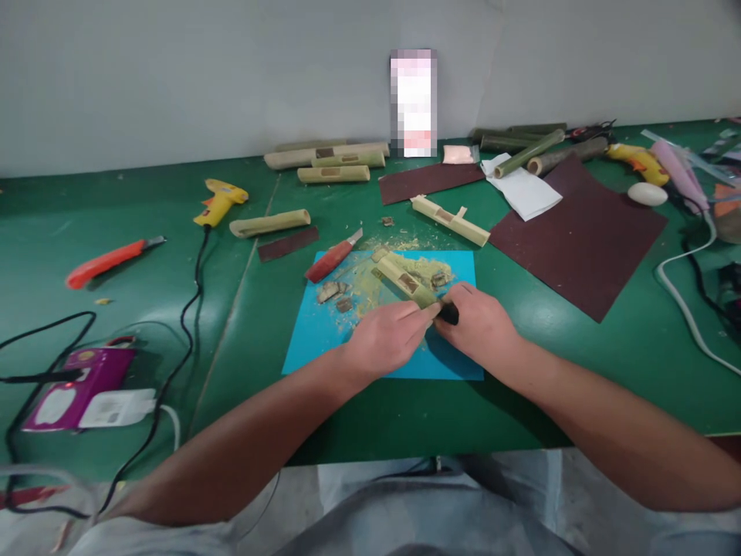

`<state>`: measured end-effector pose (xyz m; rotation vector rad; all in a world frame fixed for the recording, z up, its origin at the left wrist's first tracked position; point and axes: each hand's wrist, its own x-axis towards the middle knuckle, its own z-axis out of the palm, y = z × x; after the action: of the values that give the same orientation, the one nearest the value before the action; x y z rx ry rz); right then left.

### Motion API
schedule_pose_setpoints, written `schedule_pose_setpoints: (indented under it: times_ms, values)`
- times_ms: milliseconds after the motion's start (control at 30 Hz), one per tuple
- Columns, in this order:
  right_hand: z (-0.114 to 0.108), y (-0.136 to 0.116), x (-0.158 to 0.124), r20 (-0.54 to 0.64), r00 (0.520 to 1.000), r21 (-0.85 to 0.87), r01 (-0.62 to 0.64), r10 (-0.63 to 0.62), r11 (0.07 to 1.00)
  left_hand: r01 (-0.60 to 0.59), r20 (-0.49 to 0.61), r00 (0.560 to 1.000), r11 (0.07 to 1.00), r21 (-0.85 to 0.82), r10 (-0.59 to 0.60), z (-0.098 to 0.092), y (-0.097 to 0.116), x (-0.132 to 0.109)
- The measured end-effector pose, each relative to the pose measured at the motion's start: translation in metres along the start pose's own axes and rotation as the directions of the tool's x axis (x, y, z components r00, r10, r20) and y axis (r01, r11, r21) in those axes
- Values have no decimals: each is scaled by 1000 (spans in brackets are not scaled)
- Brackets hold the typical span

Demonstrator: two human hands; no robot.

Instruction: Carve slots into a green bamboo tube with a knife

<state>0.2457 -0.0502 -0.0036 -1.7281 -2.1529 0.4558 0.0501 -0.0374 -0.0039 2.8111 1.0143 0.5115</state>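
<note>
A piece of bamboo point(405, 279) with a rectangular opening cut in its upper side lies slanted over the blue sheet point(382, 363). My left hand point(389, 333) is closed around its near end. Pressed close at that same end, my right hand point(478, 318) is closed on a small dark piece point(448, 312) whose kind I cannot make out. Pale yellow dust and several dark chips point(332, 290) are scattered around the bamboo. A red-handled carving knife point(334, 256) rests at the sheet's upper left corner.
More cut bamboo pieces point(333, 174) lie toward the wall, and one point(451, 222) is just beyond the sheet. Dark red sheets point(584, 239) are at the right. A yellow glue gun point(220, 202), an orange utility knife point(109, 262) and a purple box point(107, 378) with cables occupy the left.
</note>
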Motion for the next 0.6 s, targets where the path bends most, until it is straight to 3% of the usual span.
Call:
schedule_pose_setpoints:
  times_ms: [200,600]
  values:
    - [-1,-1,1,-3,1000,-4,-5,5,1000,-16,-15,1000,1000,6,16,1,1,5]
    - [-3,0,5,36,999,-3,-13,13,1000,8,103,995,999,35,-12,-2,6,7]
